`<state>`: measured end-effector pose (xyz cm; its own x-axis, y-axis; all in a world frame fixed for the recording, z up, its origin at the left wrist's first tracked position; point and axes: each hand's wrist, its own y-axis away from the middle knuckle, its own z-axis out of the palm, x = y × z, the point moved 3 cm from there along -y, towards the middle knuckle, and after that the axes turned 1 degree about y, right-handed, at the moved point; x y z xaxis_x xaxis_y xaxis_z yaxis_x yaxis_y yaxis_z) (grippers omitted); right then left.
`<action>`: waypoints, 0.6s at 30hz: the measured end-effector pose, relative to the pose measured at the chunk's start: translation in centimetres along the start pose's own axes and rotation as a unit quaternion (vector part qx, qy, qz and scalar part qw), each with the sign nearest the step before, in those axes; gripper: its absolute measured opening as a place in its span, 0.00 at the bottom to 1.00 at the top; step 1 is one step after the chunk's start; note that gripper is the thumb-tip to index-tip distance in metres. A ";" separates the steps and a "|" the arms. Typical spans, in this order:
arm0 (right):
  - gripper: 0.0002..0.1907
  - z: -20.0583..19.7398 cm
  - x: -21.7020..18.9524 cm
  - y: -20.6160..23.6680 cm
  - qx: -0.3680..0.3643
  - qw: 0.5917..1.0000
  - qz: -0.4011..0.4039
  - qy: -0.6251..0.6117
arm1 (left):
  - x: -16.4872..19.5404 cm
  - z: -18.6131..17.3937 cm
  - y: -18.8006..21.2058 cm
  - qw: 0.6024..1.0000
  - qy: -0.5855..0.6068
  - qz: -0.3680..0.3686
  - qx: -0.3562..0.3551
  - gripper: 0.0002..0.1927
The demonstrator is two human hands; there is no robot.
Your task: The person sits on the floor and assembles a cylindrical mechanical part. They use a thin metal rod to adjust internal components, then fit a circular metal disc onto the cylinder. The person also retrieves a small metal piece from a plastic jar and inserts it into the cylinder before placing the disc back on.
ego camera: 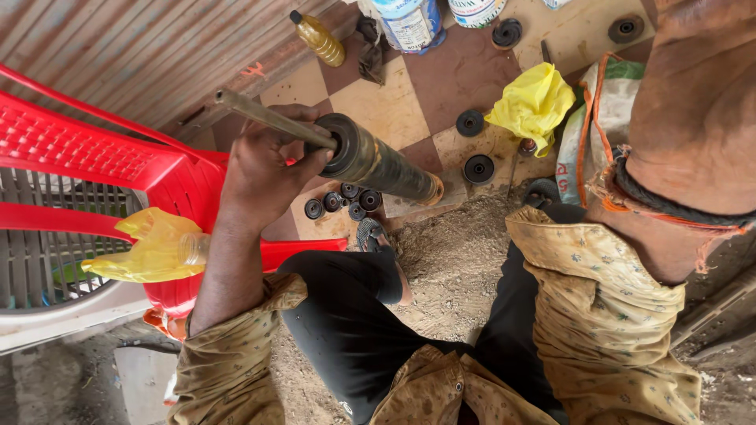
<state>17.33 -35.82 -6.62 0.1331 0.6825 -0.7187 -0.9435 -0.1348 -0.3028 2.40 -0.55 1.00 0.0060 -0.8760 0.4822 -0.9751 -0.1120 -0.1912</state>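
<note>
While gripping: left hand (264, 169) closed round shock absorber (378, 164) (rod end).

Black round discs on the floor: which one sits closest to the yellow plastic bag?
The black disc lying just left of the yellow plastic bag, almost touching its edge. The disc below it sits farther off, and the cluster of small discs lies under the cylinder.

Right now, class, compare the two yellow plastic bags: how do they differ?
The yellow bag by the red chair is translucent, stretched sideways, wrapped round a clear bottle. The yellow bag on the tiled floor is opaque, brighter, bunched into a heap beside a sack. Neither hand touches them; the left hand grips a dark cylinder. Both are crumpled plastic.
</note>
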 end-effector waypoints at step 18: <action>0.27 0.0 0.0 0.4 0.014 1.000 -0.003 0.003 | -0.1 -0.5 0.1 1.000 -0.010 0.005 -0.007 0.08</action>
<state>16.94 -35.89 -6.73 0.1408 0.6788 -0.7207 -0.9508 -0.1102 -0.2895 2.17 -0.19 1.35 0.0003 -0.8868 0.4622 -0.9782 -0.0962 -0.1839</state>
